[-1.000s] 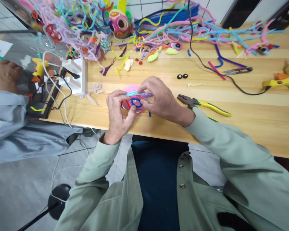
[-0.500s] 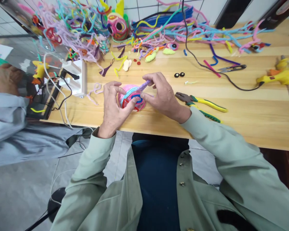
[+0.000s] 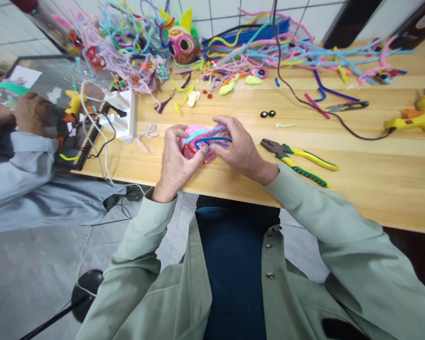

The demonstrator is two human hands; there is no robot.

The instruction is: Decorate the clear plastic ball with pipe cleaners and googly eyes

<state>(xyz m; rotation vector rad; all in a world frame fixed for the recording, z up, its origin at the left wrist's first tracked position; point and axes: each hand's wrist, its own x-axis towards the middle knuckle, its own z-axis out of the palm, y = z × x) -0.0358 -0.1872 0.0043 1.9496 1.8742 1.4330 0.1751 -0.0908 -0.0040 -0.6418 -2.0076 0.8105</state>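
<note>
- Pink round piece [image 3: 191,137] is gripped in left hand [image 3: 177,158] near the bench's [image 3: 361,189] front edge.
- Right hand [image 3: 241,148] holds a purple strip [image 3: 215,130].
- Pliers [image 3: 284,151] lie near that edge.

A single camera, worn on the person's head, gives the view, looking forward and steeply down. The dark shirt [image 3: 233,255], nearest the lens, fills the lower middle of the frame; both forearms run up from the lower corners to the left hand [image 3: 179,160] and right hand [image 3: 242,148] near the centre. The tabletop [image 3: 382,170] spans the upper half, with the tiled wall [image 3: 200,9], farther off, along the top edge. Floor [image 3: 28,283] shows at lower left, a co-worker's sleeve [image 3: 31,156] at the left edge.
</note>
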